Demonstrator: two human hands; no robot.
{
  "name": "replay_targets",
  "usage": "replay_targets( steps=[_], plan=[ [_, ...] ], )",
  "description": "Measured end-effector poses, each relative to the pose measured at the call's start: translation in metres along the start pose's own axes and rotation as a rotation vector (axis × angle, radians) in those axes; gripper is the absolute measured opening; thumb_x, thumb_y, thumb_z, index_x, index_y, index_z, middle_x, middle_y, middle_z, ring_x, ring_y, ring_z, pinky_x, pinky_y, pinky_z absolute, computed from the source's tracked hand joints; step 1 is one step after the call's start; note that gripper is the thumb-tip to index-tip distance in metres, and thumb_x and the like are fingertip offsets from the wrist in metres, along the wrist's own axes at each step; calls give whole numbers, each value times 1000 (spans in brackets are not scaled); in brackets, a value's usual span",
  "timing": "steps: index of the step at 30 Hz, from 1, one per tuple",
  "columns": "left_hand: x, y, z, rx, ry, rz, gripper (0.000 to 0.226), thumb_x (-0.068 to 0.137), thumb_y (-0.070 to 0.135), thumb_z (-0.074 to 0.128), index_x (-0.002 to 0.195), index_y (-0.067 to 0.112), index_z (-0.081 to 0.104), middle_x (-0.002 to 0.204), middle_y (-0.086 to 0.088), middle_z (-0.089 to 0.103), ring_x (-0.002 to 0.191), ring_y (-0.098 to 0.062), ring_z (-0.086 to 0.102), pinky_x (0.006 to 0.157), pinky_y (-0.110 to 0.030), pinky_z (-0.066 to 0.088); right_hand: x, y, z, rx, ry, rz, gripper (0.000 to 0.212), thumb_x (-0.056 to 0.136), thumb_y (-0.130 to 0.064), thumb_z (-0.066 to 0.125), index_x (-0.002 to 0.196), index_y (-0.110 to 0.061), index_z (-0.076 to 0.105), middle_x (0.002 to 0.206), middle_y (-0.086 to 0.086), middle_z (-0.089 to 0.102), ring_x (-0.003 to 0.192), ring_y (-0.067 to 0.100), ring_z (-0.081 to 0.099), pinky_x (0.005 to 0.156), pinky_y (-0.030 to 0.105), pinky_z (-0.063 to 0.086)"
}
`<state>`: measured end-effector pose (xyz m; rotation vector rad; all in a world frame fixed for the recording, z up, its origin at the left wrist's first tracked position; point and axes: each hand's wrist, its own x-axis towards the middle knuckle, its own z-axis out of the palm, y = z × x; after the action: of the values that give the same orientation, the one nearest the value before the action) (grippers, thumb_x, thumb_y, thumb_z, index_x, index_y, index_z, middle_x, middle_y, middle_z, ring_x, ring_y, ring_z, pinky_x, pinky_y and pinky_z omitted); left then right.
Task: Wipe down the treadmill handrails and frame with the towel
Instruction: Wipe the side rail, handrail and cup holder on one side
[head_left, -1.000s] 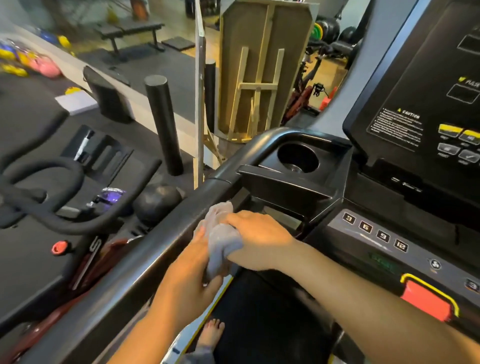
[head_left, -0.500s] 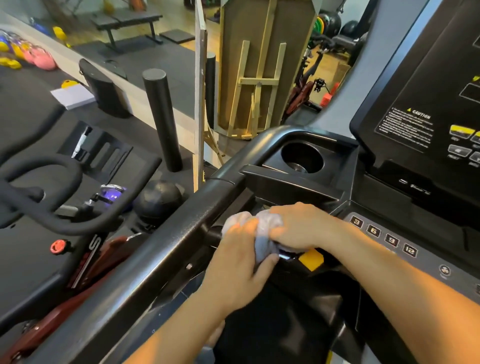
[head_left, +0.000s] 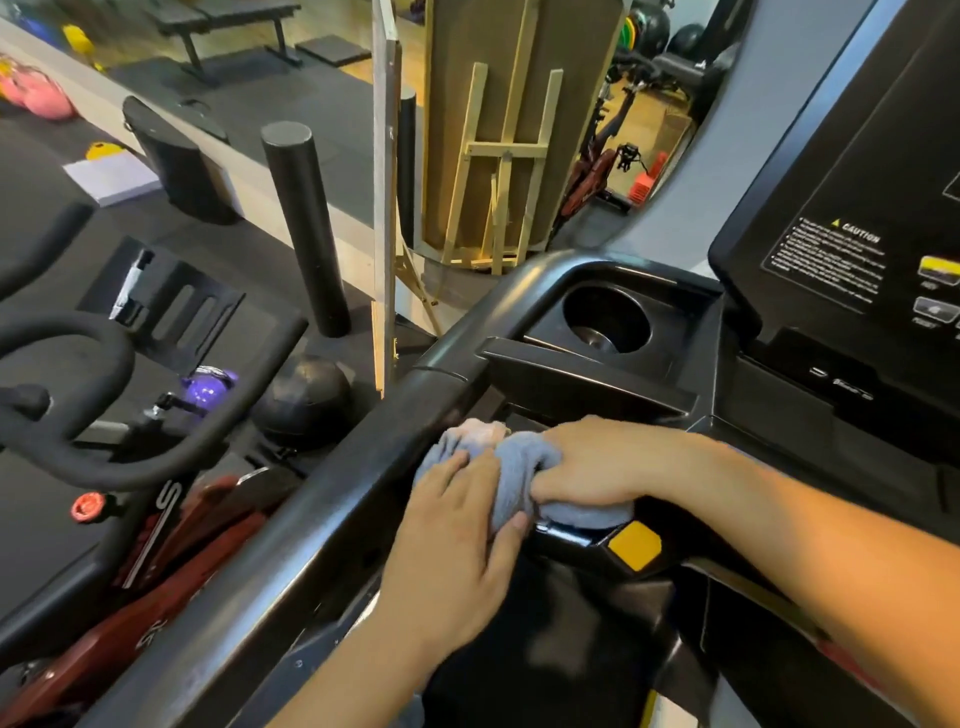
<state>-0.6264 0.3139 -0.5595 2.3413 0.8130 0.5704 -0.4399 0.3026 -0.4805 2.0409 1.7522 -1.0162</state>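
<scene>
A bunched grey-blue cloth towel (head_left: 524, 457) sits where the long black tubular handrail (head_left: 291, 540) on the person's left meets the treadmill console, draped over the inner end of a short glossy black grip bar (head_left: 566, 535). Both hands are on it. The left hand (head_left: 457, 530) lies over the near side with fingers spread across the cloth and the thumb tucked in against it, pinching a fold. The right hand (head_left: 602, 467) is curled over the far side, clamping the towel down onto the bar. Whether those fingers reach right round the bar is hidden by the cloth.

The wipe looks to be at the joint between rail and console, with most of the long rail below yet to be covered.

The main risk is the square yellow pad (head_left: 635, 545) just beside the towel's edge: if it is a control, a firm sideways stroke from the right hand could press it. The cloth is also wadded rather than flat, so it may skip the underside of the rail, or a loose fold could drop into the dark gap beneath the round black cup holder (head_left: 605, 317).
</scene>
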Motion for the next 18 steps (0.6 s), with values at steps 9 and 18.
replay_targets(
  steps=[9,18],
  plan=[
    [12,-8,0,-91,19,48,28,94,34,53,115,16,59,110,6,58,106,-12,54,106,-34,38,32,7,-2,-961,540,-325,23,89,-25,59,111,-20,62,110,8,54,96,30,51,71,40,42],
    [5,1,6,-51,97,60,34,91,36,52,116,15,63,116,4,63,117,-17,55,114,-30,30,2,29,-4,-954,335,-180,37,70,-58,49,64,-24,63,69,-5,57,82,23,49,68,37,19]
  ],
)
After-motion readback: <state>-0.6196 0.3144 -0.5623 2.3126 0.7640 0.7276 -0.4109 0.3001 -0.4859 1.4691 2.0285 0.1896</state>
